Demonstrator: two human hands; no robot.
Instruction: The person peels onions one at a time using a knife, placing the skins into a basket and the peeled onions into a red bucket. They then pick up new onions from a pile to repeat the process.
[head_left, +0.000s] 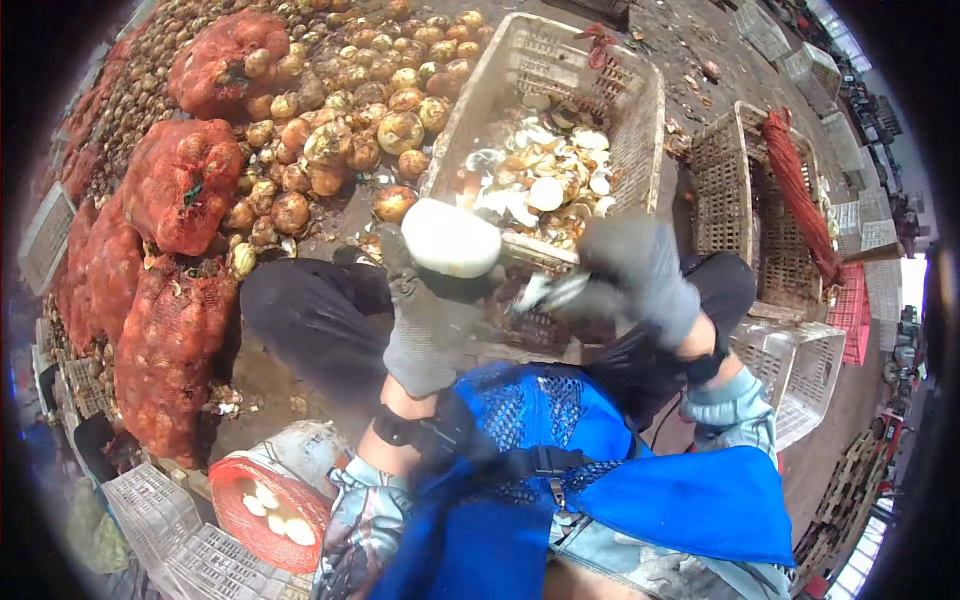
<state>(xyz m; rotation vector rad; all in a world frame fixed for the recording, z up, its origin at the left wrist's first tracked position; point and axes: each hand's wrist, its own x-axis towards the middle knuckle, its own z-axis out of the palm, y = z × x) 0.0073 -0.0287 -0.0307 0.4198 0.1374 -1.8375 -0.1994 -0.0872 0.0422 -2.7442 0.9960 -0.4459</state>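
Note:
A peeled white onion (451, 238) is held in my left hand (433, 315), which wears a grey knit glove. To its right, my right hand (637, 262), also gloved in grey, is blurred by motion and closed around a tool with a pale metallic end (551, 291), probably a knife; its exact kind is unclear. Just beyond both hands lies a plastic crate (651, 142) holding onion peels and cut ends (546, 193). Unpeeled onions (400, 133) cover the ground at the upper left of that crate.
Red mesh sacks of onions (176, 360) stand at the left. A bucket lined with red mesh (225, 480) holds peeled onions at the lower left. Another crate (742, 180) with rolled red netting (799, 199) stands at the right, near a white crate (817, 375).

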